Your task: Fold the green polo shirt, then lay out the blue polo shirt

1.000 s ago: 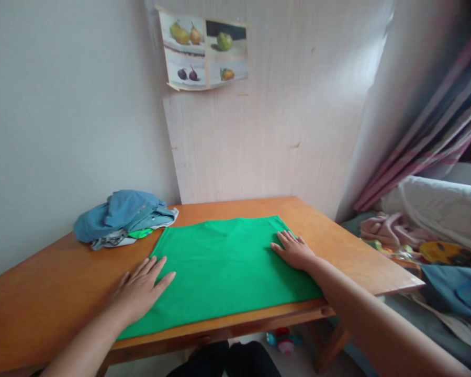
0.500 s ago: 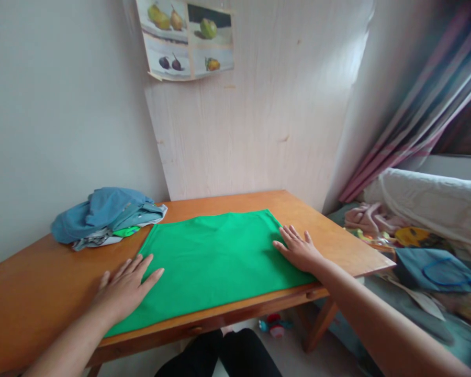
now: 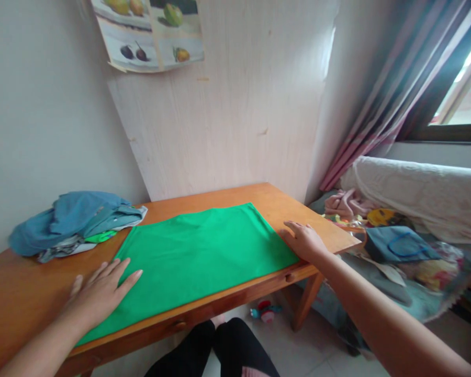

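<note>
A green cloth (image 3: 204,251) lies spread flat on the wooden table (image 3: 15,309), its near edge along the table's front. My left hand (image 3: 102,290) rests over the cloth's left edge, palm down with fingers spread. At the right edge of the cloth is my right hand (image 3: 303,241), fingers stretched out and holding nothing; whether it touches the cloth or the wood I cannot tell.
A heap of blue and grey clothes (image 3: 82,217) sits at the table's back left. Past the right corner stands a sofa (image 3: 416,193) piled with clothes and other items. A small red and blue toy (image 3: 266,311) is on the floor under the table.
My right hand has slid off the green cloth to the right of its edge. The left hand keeps its place on the cloth. The whole view has turned to the right.
</note>
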Motion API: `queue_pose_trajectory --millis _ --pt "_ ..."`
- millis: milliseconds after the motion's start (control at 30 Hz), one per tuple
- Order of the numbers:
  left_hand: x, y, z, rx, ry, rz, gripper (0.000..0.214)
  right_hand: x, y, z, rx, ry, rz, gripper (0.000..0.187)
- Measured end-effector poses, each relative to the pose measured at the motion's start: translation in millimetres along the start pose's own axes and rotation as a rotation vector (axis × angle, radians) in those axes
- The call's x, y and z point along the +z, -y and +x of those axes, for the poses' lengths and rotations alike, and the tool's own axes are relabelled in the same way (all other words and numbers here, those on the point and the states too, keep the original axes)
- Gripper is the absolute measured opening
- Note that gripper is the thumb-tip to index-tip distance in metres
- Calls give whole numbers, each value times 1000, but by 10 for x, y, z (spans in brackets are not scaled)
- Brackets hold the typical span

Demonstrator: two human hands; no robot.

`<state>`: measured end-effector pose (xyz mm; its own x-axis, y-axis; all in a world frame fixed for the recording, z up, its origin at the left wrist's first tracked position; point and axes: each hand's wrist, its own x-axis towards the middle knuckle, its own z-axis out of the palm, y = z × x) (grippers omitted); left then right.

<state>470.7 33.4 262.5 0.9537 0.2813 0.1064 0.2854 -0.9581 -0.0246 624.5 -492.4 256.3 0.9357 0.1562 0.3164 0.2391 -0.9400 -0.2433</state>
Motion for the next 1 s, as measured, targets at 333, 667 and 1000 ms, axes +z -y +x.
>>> queue_pose_trajectory --millis 333,667,1000 --pt "-220 -1256 -2 406 -79 -183 66 -266 -63 -701 -354 83 145 48" --pt "-267 -2853 -369 816 3 -327 77 -138 -5 -958 -397 -1 121 33" --pt "-400 -3490 -502 731 -9 -222 28 -36 134 -1117 -178 -287 475 28"
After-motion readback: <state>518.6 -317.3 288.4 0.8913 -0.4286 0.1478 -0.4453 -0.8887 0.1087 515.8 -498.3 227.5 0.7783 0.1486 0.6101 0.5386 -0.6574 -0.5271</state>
